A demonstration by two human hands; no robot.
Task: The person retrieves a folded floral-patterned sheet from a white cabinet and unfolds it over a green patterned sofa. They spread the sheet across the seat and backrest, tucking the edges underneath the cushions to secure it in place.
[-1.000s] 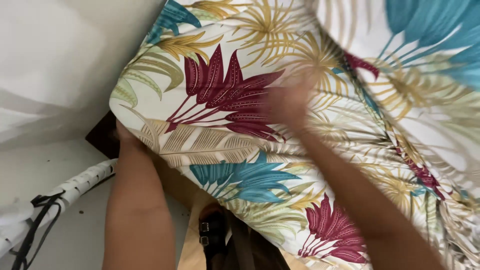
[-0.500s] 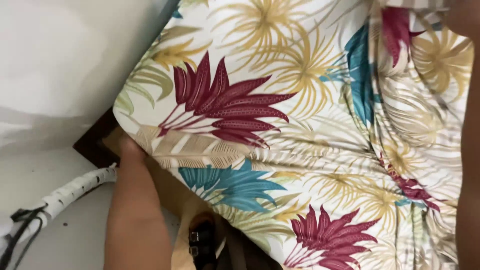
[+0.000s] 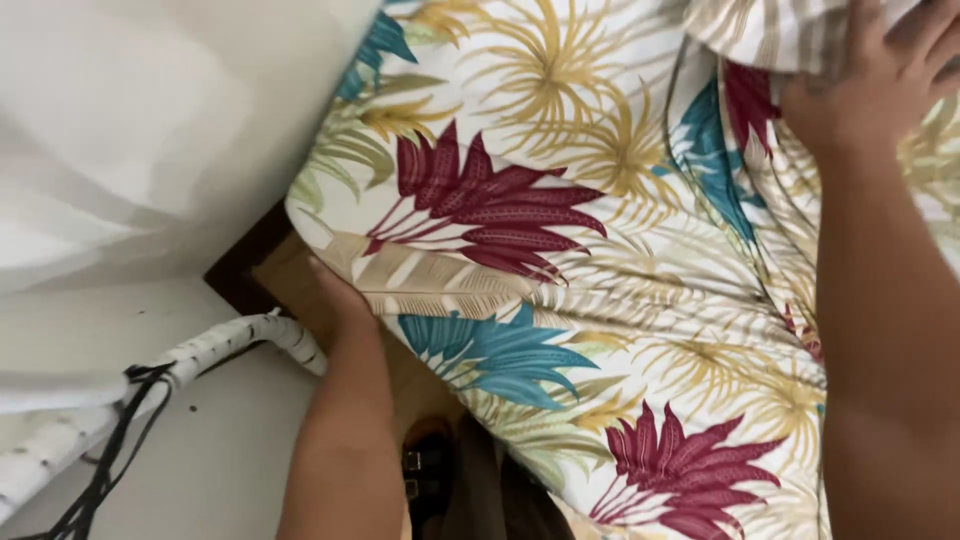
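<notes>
A mattress covered by a sheet (image 3: 600, 260) printed with red, teal and gold leaves fills most of the head view. My left hand (image 3: 340, 295) reaches under the mattress's near corner (image 3: 310, 215), and its fingers are hidden beneath the fabric. At the top right my right hand (image 3: 880, 75) rests on the sheet, closed around a bunched fold (image 3: 760, 30) whose striped underside shows. My right forearm runs down the right edge of the view.
The dark wooden corner of the bed frame (image 3: 240, 275) pokes out below the mattress. A white spiral-wrapped tube (image 3: 210, 350) with black wires (image 3: 110, 450) lies on the pale floor at the lower left. A dark sandal (image 3: 425, 475) sits under the bed. White fabric (image 3: 130, 150) hangs at left.
My right hand has moved from the middle of the sheet up to the top right and gathered a fold. My left hand stays under the corner.
</notes>
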